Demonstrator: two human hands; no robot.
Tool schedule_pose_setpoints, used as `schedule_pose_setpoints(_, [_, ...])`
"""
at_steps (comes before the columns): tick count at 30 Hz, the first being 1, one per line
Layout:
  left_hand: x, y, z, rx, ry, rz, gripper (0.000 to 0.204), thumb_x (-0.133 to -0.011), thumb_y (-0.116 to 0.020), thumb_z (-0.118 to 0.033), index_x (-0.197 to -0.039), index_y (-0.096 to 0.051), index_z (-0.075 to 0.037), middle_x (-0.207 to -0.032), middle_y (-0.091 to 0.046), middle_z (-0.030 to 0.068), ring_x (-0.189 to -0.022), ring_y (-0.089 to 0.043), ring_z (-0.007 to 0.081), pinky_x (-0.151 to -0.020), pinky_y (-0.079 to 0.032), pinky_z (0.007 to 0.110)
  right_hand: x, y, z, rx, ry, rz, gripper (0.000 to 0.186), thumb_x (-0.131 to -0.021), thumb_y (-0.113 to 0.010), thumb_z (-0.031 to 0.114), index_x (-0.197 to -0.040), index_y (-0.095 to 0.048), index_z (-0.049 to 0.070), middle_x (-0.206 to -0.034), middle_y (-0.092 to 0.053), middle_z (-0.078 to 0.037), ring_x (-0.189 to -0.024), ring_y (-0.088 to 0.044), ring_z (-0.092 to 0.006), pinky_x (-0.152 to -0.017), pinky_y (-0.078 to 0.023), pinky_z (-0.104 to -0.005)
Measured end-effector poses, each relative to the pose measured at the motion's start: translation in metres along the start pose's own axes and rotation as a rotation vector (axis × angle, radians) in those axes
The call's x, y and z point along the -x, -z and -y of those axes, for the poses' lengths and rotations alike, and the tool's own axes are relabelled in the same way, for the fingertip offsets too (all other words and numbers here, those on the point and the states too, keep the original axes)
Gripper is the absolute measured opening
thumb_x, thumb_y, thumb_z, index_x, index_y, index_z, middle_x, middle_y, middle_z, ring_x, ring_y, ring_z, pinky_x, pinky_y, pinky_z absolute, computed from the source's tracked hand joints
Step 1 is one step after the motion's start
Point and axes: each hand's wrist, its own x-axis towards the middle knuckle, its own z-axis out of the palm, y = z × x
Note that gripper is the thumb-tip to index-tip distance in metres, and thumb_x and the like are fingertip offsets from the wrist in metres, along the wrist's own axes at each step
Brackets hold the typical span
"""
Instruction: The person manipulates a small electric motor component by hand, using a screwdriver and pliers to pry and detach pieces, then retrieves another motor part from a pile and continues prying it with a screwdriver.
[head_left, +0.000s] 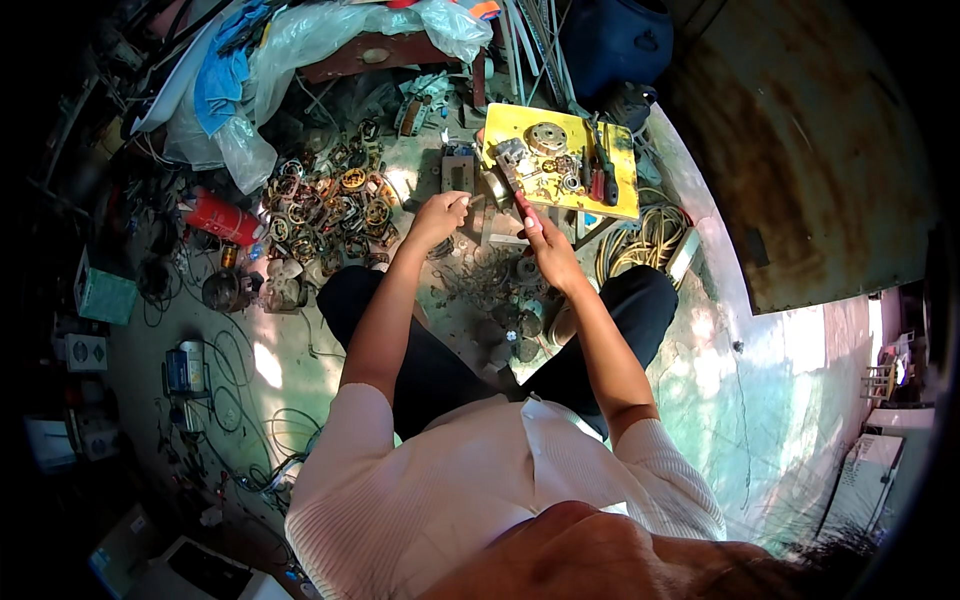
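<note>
My right hand (548, 250) is closed around the red handle of a metal tool (509, 172), whose dark head points away from me; its exact kind is unclear. To the left, my left hand (438, 220) has its fingers pinched together, and what they hold is too small to make out. Just beyond it stands a grey metal block (459, 174). A yellow board (622, 160) lies past my right hand. On it are a round metal disc with holes (547, 138), small metal parts, and hand tools with red and dark handles (604, 175).
A heap of copper-coloured coils and rings (350, 205) covers the floor at left, near a red cylinder (220, 218). Coiled yellowish hose (645, 240) lies right of my knee. A blue barrel (622, 45) and rusty sheet (820, 150) stand at far right. Cables (235, 385) trail across the left floor.
</note>
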Motion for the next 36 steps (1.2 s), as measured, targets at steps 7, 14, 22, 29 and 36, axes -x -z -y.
schedule_pose_setpoints(7, [0.002, 0.002, 0.015, -0.280, -0.357, -0.002, 0.030, -0.097, -0.050, -0.025, -0.111, -0.063, -0.002, -0.095, -0.066, 0.0189, -0.085, -0.064, 0.0372, -0.074, -0.048, 0.044, -0.015, 0.005, -0.013, 0.063, -0.111, 0.008, 0.055, -0.102, -0.041, 0.047, -0.140, -0.045, 0.007, -0.098, -0.062, -0.011, -0.083, -0.059, -0.0166, -0.068, -0.049, -0.0289])
schedule_pose_setpoints(14, [0.020, -0.005, -0.014, -0.490, -0.173, -0.096, 0.027, -0.097, -0.048, -0.028, -0.099, -0.064, -0.006, -0.096, -0.066, 0.0189, -0.092, -0.060, 0.0424, -0.079, -0.047, 0.049, -0.018, 0.022, 0.009, 0.045, -0.284, 0.102, 0.062, -0.098, -0.041, 0.055, -0.125, -0.054, 0.001, -0.101, -0.067, -0.016, -0.084, -0.063, -0.0264, -0.074, -0.049, -0.0363])
schedule_pose_setpoints(22, [0.006, -0.010, 0.004, -0.336, -0.177, -0.036, 0.032, -0.098, -0.045, -0.031, -0.098, -0.064, -0.006, -0.097, -0.066, 0.0203, -0.094, -0.060, 0.0431, -0.082, -0.046, 0.049, -0.029, 0.054, 0.079, -0.139, -0.187, 0.034, 0.048, -0.101, -0.043, 0.047, -0.118, -0.057, 0.004, -0.085, -0.060, -0.003, -0.063, -0.047, -0.0089, -0.056, -0.040, -0.0232])
schedule_pose_setpoints(29, [0.019, -0.009, -0.015, -0.399, -0.092, -0.084, 0.037, -0.099, -0.042, -0.036, -0.100, -0.063, -0.005, -0.098, -0.065, 0.0212, -0.097, -0.059, 0.0427, -0.082, -0.045, 0.049, -0.004, 0.034, 0.084, -0.019, 0.487, -0.265, 0.055, -0.106, -0.033, 0.037, -0.150, -0.029, 0.005, -0.091, -0.051, 0.000, -0.072, -0.043, -0.0076, -0.065, -0.037, -0.0205])
schedule_pose_setpoints(36, [0.016, -0.010, -0.001, -0.385, -0.123, -0.121, 0.042, -0.101, -0.038, -0.038, -0.109, -0.061, -0.004, -0.103, -0.065, 0.0218, -0.100, -0.059, 0.0427, -0.084, -0.045, 0.047, -0.005, 0.030, 0.040, 0.174, -0.052, 0.018, 0.049, -0.104, -0.038, 0.040, -0.137, -0.048, 0.005, -0.077, -0.058, -0.015, -0.074, -0.058, -0.0282, -0.076, -0.046, -0.0367])
